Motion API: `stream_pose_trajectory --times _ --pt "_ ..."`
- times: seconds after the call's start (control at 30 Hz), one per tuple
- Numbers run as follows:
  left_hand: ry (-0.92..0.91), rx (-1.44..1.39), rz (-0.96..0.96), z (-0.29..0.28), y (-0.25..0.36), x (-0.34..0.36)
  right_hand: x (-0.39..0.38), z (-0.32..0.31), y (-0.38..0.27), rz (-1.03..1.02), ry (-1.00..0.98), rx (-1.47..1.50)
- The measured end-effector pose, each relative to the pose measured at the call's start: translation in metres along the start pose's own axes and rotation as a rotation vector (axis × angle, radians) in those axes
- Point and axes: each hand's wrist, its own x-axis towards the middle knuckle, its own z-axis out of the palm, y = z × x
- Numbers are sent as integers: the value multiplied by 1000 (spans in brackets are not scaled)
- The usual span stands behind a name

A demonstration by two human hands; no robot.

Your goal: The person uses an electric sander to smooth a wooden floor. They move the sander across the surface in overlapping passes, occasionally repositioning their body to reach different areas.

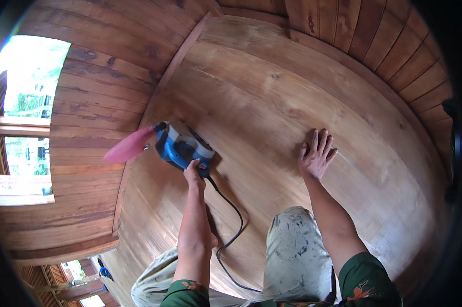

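Note:
My left hand [194, 173] is closed round the rear handle of a blue and grey belt sander [182, 147], which rests on the wooden floor [261, 128]. A puffed-out pink dust bag [131, 146] sticks out from the sander's left side, toward the wall. From the handle a black power cord [238, 217] curves back over the boards to my legs. My right hand [318, 155] lies on the floor well to the right of the sander, fingers spread and palm down, holding nothing.
A plank wall [100, 123] with a skirting board runs along the left, with a bright window [31, 102] in it. Another plank wall [374, 30] closes off the far right side. My paint-spotted trouser knee [297, 245] is close by. A small blue and black object [104, 271] lies at lower left.

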Motion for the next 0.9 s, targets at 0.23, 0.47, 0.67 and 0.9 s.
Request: stream_pose_trajectory --times 0.23,0.47,0.67,0.9 --pt "-52 -55 58 23 -21 -34 4 11 5 11 -40 50" --pt "20 9 149 36 -12 8 3 11 0 24 -76 -102" --pt "13 31 172 49 8 73 5 11 -1 20 -134 -197" --pt "-80 59 159 45 7 88 6 -3 40 -317 -164 -154"
